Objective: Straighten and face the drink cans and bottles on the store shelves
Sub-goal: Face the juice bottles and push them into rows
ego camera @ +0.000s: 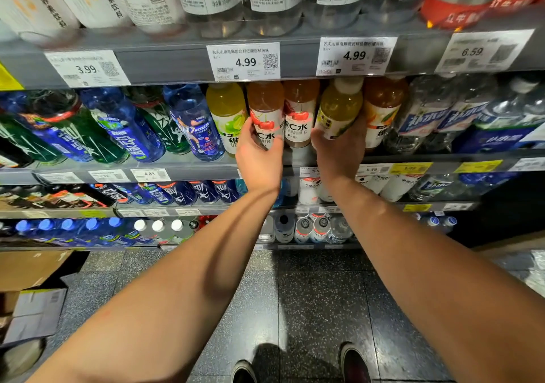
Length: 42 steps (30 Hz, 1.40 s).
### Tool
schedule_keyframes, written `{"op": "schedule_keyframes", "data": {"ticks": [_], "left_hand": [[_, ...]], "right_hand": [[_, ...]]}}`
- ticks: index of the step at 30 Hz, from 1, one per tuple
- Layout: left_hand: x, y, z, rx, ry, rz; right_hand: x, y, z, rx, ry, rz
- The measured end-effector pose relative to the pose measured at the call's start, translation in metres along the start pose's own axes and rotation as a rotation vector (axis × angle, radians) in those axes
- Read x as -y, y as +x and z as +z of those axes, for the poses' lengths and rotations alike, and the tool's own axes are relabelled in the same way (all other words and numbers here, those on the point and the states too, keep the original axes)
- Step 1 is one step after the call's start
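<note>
On the second shelf stands a row of vitamin C drink bottles. My left hand [258, 152] grips the lower part of an orange bottle with a cherry label [265, 108]. My right hand [339, 146] wraps around a yellow-green bottle [339, 108] that leans to the left. Between them stands a second cherry-label bottle [300, 114], untouched. A pale yellow bottle with a green fruit label [227, 111] stands left of my left hand, and an orange bottle with a peach label [382, 111] stands right of my right hand.
Blue and green sport drink bottles [118, 126] fill the shelf's left, clear water bottles [436, 117] its right. Price tags [244, 61] line the shelf edge above. More bottles sit on the lower shelves. Cardboard boxes [29, 279] lie on the speckled floor at left.
</note>
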<state>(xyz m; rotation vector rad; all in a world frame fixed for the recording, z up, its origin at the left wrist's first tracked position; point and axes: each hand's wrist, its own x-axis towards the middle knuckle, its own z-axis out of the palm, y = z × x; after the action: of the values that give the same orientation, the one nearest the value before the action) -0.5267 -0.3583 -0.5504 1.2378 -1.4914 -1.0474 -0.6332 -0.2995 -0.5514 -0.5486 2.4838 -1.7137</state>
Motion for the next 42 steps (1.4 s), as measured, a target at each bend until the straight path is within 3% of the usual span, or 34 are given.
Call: {"op": "schedule_keyframes", "data": {"ticks": [11, 22, 26, 36, 42], "left_hand": [[-0.005, 0.023, 0.016, 0.094, 0.119, -0.030], [-0.011, 0.022, 0.024, 0.167, 0.227, 0.018], [-0.012, 0.025, 0.024, 0.198, 0.179, -0.039], [-0.002, 0.004, 0.001, 0.132, -0.003, -0.054], [0.005, 0.005, -0.035, -0.005, 0.056, -0.054]], "right_hand": [[-0.025, -0.007, -0.026, -0.005, 0.223, 0.068], [-0.021, -0.006, -0.041, -0.040, 0.219, 0.025], [-0.024, -0.004, -0.045, -0.045, 0.245, 0.032], [-0.015, -0.019, -0.044, 0.048, 0.201, -0.050], [0.000, -0.044, -0.028, 0.182, 0.146, -0.101]]}}
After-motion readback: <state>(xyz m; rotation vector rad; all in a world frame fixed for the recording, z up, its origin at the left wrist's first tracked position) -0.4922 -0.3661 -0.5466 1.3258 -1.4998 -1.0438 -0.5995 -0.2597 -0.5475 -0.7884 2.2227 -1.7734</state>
